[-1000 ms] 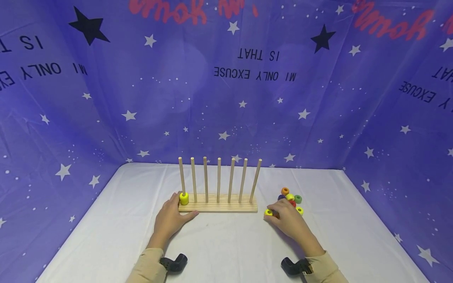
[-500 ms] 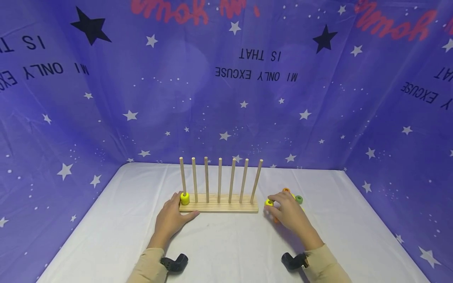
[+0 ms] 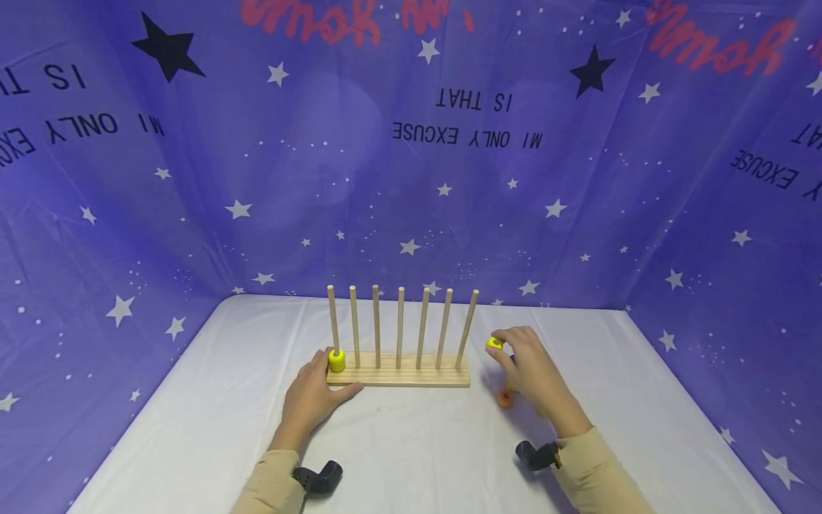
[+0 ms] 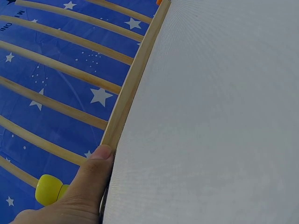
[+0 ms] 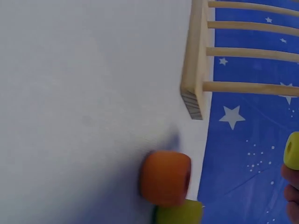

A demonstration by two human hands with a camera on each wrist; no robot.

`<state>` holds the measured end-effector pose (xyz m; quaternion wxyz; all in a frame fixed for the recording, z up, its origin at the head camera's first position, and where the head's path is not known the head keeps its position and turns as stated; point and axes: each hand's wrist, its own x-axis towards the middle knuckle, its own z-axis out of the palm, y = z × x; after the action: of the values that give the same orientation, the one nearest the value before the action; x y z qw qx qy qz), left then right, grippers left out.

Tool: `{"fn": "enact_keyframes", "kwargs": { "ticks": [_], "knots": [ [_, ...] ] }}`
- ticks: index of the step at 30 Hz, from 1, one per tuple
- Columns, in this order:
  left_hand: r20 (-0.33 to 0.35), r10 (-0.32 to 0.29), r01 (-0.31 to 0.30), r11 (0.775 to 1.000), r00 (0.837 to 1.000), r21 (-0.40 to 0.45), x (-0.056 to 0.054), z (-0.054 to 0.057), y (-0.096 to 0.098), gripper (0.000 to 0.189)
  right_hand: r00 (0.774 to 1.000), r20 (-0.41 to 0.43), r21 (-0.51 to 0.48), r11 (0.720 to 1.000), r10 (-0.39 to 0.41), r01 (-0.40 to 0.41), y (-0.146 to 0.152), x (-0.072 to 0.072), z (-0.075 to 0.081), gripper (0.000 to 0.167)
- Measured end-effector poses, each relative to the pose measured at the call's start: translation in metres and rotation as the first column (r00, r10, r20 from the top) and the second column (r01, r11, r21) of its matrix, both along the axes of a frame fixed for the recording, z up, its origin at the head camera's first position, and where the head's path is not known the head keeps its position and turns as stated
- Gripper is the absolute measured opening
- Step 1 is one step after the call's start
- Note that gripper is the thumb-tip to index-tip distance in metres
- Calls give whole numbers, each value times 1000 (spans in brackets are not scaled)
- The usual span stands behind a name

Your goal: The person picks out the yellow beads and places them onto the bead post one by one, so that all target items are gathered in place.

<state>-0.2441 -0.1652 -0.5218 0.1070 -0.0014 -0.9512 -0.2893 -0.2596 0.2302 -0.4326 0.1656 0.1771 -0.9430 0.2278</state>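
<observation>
A wooden peg rack (image 3: 398,378) with a row of several upright pegs stands on the white table. Yellow beads (image 3: 337,360) sit at the foot of its leftmost peg; the left wrist view shows two of them, one partly hidden. My left hand (image 3: 312,400) holds the rack's left end, the thumb (image 4: 96,170) lying along the front edge of the base. Right of the rack, my right hand (image 3: 536,368) pinches a yellow bead (image 3: 494,343) between thumb and fingers, raised off the table. In the right wrist view that held bead (image 5: 293,150) shows at the right edge.
An orange bead (image 3: 506,398) lies on the table below my right hand. A yellow bead (image 5: 180,212) is close by it; the hand hides the other loose beads. A blue star-printed cloth (image 3: 411,178) hangs behind and on both sides of the white tabletop (image 3: 411,457).
My right hand has lifted the yellow bead up and away from the loose beads, toward the back of the table. My left hand stays on the rack.
</observation>
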Motion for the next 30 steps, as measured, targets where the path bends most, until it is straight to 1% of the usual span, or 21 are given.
{"fn": "enact_keyframes", "kwargs": {
  "ticks": [7,14,22,30],
  "knots": [
    [14,3,-3,1000,1000,7,0,0,0,103,999,-43,38,999,12,-10,1,-6,14,31],
    [19,6,-6,1000,1000,5,0,0,0,104,998,-53,53,999,15,-12,4,-9,39,32],
    [13,8,-9,1000,1000,10,0,0,1,104,992,-120,55,998,27,-21,5,-13,65,30],
    [4,6,-6,1000,1000,7,1,-1,0,103,981,-183,57,997,57,-47,-1,-18,85,30]
  ]
}}
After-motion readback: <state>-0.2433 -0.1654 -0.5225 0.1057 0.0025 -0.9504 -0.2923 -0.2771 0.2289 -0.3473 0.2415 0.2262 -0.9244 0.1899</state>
